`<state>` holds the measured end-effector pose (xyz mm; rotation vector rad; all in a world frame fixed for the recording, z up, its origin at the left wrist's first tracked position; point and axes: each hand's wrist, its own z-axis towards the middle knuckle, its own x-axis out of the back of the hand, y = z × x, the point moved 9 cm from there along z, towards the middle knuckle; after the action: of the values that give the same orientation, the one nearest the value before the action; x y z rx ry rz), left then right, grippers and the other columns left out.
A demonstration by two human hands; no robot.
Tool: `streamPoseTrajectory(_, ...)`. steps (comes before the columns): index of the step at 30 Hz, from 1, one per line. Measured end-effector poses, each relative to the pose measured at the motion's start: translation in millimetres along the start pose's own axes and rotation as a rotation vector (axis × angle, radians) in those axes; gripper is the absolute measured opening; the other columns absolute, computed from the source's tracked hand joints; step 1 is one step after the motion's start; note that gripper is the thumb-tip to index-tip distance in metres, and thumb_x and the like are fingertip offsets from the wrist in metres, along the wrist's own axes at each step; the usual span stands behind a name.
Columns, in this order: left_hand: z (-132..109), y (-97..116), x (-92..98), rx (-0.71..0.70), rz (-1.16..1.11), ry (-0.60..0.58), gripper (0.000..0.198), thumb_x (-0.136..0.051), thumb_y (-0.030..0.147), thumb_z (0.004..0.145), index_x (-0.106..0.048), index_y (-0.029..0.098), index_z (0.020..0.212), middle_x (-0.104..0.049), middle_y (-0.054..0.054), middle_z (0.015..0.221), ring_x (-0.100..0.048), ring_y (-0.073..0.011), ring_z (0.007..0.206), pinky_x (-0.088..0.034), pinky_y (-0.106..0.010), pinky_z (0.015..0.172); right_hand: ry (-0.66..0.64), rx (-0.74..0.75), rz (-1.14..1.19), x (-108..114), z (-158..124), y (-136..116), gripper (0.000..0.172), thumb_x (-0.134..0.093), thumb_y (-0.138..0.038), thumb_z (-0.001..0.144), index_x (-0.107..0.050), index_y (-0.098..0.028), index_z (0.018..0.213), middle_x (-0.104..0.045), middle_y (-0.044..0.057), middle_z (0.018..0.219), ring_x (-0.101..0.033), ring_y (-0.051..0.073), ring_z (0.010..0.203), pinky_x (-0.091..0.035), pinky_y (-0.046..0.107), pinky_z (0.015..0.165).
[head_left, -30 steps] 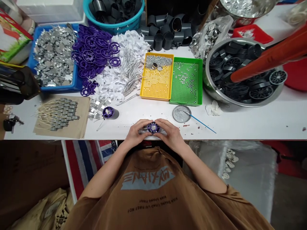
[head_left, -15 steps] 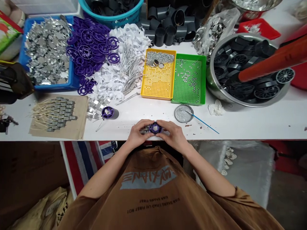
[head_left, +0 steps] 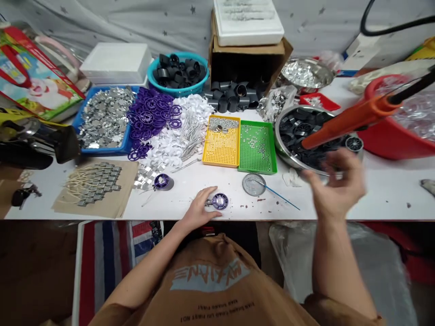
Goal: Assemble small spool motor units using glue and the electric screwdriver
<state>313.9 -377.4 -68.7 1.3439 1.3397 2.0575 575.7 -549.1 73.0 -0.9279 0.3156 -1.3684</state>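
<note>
My left hand (head_left: pixel 200 209) lies at the table's front edge, its fingers against a purple spool with a metal strip (head_left: pixel 219 201), which rests on the white table (head_left: pixel 190 185). My right hand (head_left: pixel 336 181) is raised and blurred, fingers apart, holding nothing. It hangs over the front rim of a steel bowl of black plastic wheels (head_left: pixel 288 156). An orange tube (head_left: pixel 343 122) lies across that bowl. Just left of my left hand stands a second purple-topped spool (head_left: pixel 163 182).
Nearby are a grey dish (head_left: pixel 253 184) with a thin blue brush (head_left: pixel 282 198), a yellow tray (head_left: pixel 220 156), a green tray (head_left: pixel 257 154), and heaped white paper pieces (head_left: pixel 173 149). Purple rings (head_left: pixel 149 117), a blue crate of silver pieces (head_left: pixel 84 140) and a red tub (head_left: pixel 384 145) lie further off.
My right hand has let go of the purple spool and swung up and right toward the bowl. My left hand stays with the spool. The view has tilted up, showing more of the table's back.
</note>
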Motion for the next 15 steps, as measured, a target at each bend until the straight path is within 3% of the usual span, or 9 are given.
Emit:
streamPoseTrajectory(2,7,-3,-3.4,0.004,0.045,0.031,0.068,-0.081,0.024,0.068,-0.050,0.024,0.129,-0.060,-0.010,0.126,-0.057,-0.0272,0.119,-0.047,-0.047,0.103,-0.014,-0.059,-0.010,11,42,22,0.083,-0.081,-0.028,0.069,-0.039,-0.042,0.139,-0.047,0.004,0.140,-0.049,0.028,0.128,-0.049,0.043,0.102)
streamPoseTrajectory(3,13,-4,-3.2,0.003,0.053,0.051,0.062,-0.079,0.024,0.070,-0.053,0.023,0.126,-0.062,-0.010,0.122,-0.059,-0.0267,0.116,-0.048,-0.047,0.100,-0.103,-0.067,0.042,1,59,28,0.081,-0.082,-0.029,0.069,-0.041,-0.042,0.137,-0.054,0.005,0.132,-0.056,0.027,0.120,-0.052,0.041,0.097)
streamPoseTrajectory(5,29,-10,4.1,0.012,0.056,0.117,0.056,-0.076,0.022,0.073,-0.054,0.022,0.124,-0.063,-0.011,0.119,-0.061,-0.0259,0.112,-0.050,-0.046,0.098,-0.198,-0.062,0.118,-23,84,28,0.052,-0.078,-0.032,0.074,-0.057,-0.034,0.121,-0.066,0.005,0.097,-0.067,0.023,0.089,-0.057,0.038,0.082)
streamPoseTrajectory(6,38,-13,9.5,0.020,0.056,0.152,0.055,-0.075,0.022,0.073,-0.054,0.022,0.125,-0.062,-0.011,0.120,-0.060,-0.0257,0.113,-0.049,-0.046,0.098,-0.186,-0.044,0.144,-34,93,22,0.037,-0.076,-0.033,0.076,-0.062,-0.030,0.111,-0.065,0.003,0.081,-0.067,0.020,0.074,-0.058,0.036,0.074)
streamPoseTrajectory(8,54,-20,17.1,0.026,0.053,0.184,0.056,-0.074,0.022,0.074,-0.052,0.021,0.126,-0.061,-0.011,0.121,-0.059,-0.0255,0.114,-0.048,-0.045,0.100,-0.125,-0.002,0.241,-58,104,4,0.022,-0.072,-0.033,0.080,-0.065,-0.027,0.100,-0.061,0.000,0.071,-0.064,0.016,0.063,-0.056,0.033,0.067)
streamPoseTrajectory(11,68,-25,14.1,0.013,0.042,0.145,0.057,-0.074,0.025,0.075,-0.051,0.022,0.127,-0.061,-0.011,0.123,-0.058,-0.0252,0.116,-0.048,-0.045,0.100,-0.128,0.002,0.472,-113,109,-18,0.023,-0.071,-0.036,0.081,-0.063,-0.023,0.098,-0.059,-0.002,0.065,-0.062,0.014,0.054,-0.054,0.031,0.055)
streamPoseTrajectory(15,69,-28,4.7,-0.005,0.034,0.149,0.062,-0.075,0.036,0.075,-0.048,0.022,0.129,-0.060,-0.012,0.123,-0.058,-0.0270,0.114,-0.049,-0.046,0.098,-0.328,-0.190,0.609,-213,93,-8,0.026,-0.067,-0.045,0.081,-0.056,-0.023,0.088,-0.052,-0.006,0.056,-0.053,0.011,0.045,-0.051,0.028,0.048)
